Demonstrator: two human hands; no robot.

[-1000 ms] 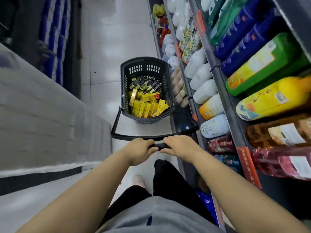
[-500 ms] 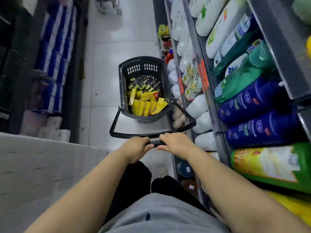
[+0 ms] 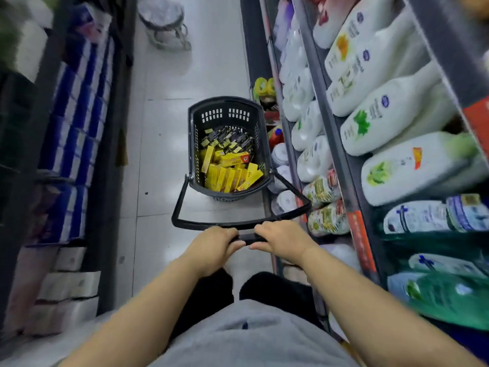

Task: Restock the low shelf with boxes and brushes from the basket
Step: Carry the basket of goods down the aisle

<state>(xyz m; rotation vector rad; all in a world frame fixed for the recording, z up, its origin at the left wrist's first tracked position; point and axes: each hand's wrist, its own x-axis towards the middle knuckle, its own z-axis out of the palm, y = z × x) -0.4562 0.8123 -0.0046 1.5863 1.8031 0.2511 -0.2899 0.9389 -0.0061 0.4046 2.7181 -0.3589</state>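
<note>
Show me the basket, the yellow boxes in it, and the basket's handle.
basket (image 3: 225, 125), head view, on its far wall.
yellow boxes (image 3: 225, 178), head view, middle of the pile.
handle (image 3: 179, 201), head view, on its left side bar.

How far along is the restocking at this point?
Done: nothing visibly; the basket holds a full load of yellow boxes and dark packs. In hand: the left hand and right hand both hold its handle. Left: all the unloading.

Narrow shop aisle, pale glossy tiled floor (image 3: 164, 144), dark stocked shelving (image 3: 108, 221) along the left
</note>
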